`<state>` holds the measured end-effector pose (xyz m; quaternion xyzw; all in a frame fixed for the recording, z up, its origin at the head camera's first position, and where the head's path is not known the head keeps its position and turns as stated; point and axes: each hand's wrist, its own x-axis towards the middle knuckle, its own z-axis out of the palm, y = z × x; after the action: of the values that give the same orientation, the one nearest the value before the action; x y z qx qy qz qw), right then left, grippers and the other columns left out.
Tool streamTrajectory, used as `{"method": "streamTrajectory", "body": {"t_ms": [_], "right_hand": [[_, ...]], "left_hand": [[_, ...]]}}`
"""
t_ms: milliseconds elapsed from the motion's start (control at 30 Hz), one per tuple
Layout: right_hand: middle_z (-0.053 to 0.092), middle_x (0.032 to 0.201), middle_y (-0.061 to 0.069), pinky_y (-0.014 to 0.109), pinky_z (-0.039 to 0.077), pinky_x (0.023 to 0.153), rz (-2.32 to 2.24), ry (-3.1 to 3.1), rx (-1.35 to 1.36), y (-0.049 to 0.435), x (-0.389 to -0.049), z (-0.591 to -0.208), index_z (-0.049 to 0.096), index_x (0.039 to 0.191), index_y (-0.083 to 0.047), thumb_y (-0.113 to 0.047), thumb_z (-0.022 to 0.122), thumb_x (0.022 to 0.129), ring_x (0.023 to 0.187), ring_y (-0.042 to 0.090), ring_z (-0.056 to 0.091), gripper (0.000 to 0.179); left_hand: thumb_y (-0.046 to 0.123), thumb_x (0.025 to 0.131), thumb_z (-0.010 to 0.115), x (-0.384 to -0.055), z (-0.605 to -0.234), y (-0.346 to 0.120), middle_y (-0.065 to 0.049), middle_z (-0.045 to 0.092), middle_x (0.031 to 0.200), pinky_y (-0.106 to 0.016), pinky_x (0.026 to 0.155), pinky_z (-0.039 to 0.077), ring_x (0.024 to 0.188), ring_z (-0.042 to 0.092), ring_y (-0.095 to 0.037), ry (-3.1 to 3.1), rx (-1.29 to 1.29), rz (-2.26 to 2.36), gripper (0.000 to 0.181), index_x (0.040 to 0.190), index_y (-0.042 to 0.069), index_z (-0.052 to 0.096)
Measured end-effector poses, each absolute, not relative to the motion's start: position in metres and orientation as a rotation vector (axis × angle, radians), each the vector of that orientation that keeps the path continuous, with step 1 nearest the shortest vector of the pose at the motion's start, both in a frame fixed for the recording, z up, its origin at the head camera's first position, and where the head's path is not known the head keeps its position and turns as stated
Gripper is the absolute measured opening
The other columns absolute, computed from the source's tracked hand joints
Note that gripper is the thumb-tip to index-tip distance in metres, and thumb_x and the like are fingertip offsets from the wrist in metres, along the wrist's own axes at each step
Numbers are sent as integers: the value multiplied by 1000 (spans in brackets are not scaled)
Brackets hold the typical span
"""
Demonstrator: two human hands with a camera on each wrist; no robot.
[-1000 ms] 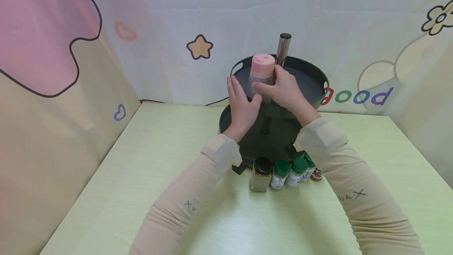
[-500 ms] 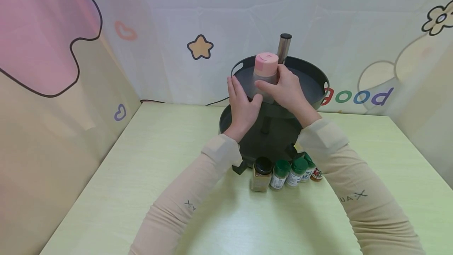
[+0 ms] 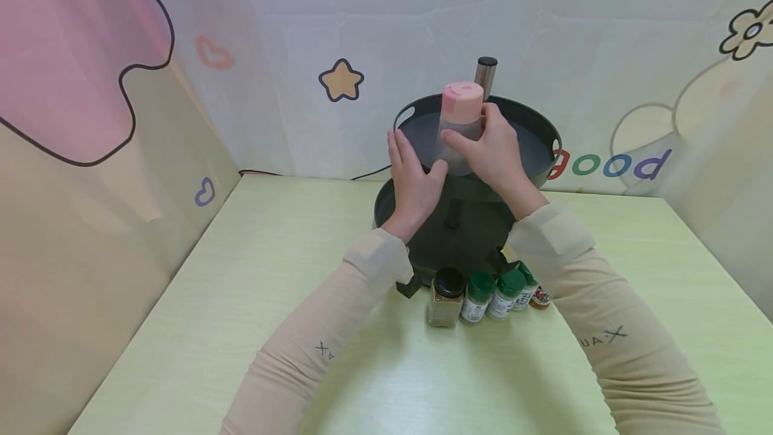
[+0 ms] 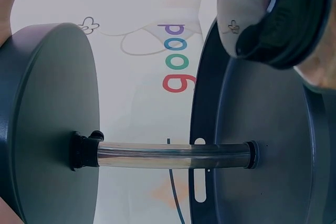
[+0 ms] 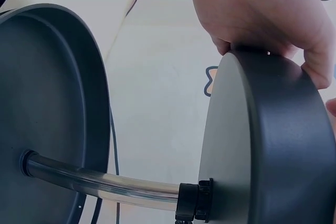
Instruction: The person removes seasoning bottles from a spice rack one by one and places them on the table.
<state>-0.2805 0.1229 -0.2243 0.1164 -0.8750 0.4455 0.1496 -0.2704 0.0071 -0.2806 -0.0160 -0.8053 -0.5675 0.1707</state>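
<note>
A two-tier round dark tray stand, with its upper tray [image 3: 525,123] above the lower tray [image 3: 435,240], stands at the back of the table. My left hand [image 3: 417,186] grips the upper tray at its front left, fingers along the outer wall and thumb at the rim. The right wrist view shows this left hand [image 5: 262,14] against the dark wall. My right hand [image 3: 496,153] holds a frosted bottle [image 3: 461,129] with a pink cap, upright over the upper tray by the metal post [image 3: 485,79]. The bottle's base is partly hidden.
In front of the stand are a black-lidded square jar [image 3: 445,307], several green-capped spice bottles [image 3: 475,307] and a small red-patterned jar [image 3: 540,298], partly behind the right sleeve. A printed curtain [image 3: 290,99] hangs behind the table [image 3: 241,301].
My right hand and the pink-capped bottle have shifted right and slightly up in the head view, toward the post. My left hand stays on the tray.
</note>
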Motion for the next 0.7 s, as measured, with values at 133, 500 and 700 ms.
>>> {"method": "streamTrajectory", "body": {"t_ms": [133, 500, 700], "right_hand": [[49, 122, 13, 44, 44, 90, 1297, -2476, 325, 123, -281, -225, 34, 126, -5, -36, 61, 78, 106, 25, 49, 63], [49, 118, 12, 41, 44, 89, 1354, -2323, 308, 123, -280, -226, 38, 125, -6, -35, 59, 79, 101, 22, 48, 58], [50, 119, 10, 41, 43, 90, 1387, -2233, 292, 122, -279, -225, 40, 125, -8, -35, 58, 78, 102, 21, 49, 57]], "left_hand": [[27, 84, 47, -271, -280, 7, 1, -12, 149, -45, 110, 14, 137, 0, -20, -2287, -51, -1610, 80, 142, 11, -5], [27, 83, 46, -270, -281, 6, 2, -12, 149, -43, 110, 15, 137, 1, -20, -2283, -57, -1602, 80, 143, 11, -5], [27, 84, 46, -270, -281, 6, 3, -13, 149, -43, 110, 15, 137, 1, -20, -2289, -50, -1605, 80, 142, 14, -7]]}}
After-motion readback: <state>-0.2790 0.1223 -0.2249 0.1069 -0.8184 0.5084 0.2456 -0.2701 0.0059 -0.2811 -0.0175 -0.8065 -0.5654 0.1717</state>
